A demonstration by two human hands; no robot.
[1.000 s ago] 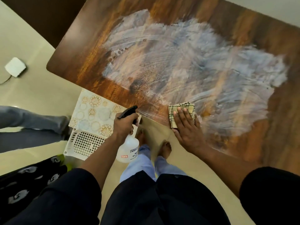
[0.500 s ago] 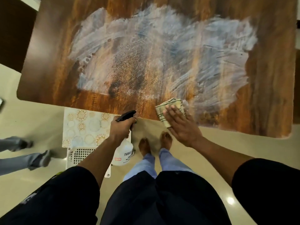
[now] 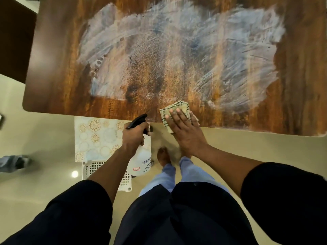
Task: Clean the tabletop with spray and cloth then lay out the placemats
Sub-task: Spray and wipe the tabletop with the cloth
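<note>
Where the wooden bench [image 3: 58, 68] meets its near edge, a folded cloth [image 3: 178, 110] with a dark check pattern lies flat on the wood, one corner hanging past the edge. On top of it the right hand [image 3: 185, 133] lies palm down, its grip fully opened out with straight fingers [image 3: 174, 113] pressing the cloth against the bench and curling round nothing. Beyond the cloth, a broad pale smear of streaked cleaning film [image 3: 203, 50] covers most of the bench top, with bare brown wood around its margins. Just to the left of the cloth, off the bench edge and above the floor, the left hand [image 3: 134, 135] has its grip closed tight round the neck of a spray bottle [image 3: 140, 163], the black trigger head [image 3: 137, 121] pointing up toward the bench and the white body with a printed label hanging below the fist. Left of the cloth and lower, a placemat [image 3: 95, 137] printed with pale circles and gold floral medallions lies across a white perforated basket [image 3: 93, 167] standing on the cream floor [image 3: 44, 131]; part of the mat runs under the bench edge. Below the cloth, the person's bare feet [image 3: 163, 154] and light blue trouser legs show on the floor, with dark sleeves on both arms. Far left of the cloth, a blurred grey shape [image 3: 16, 162] sits on the floor; what it is cannot be told.
</note>
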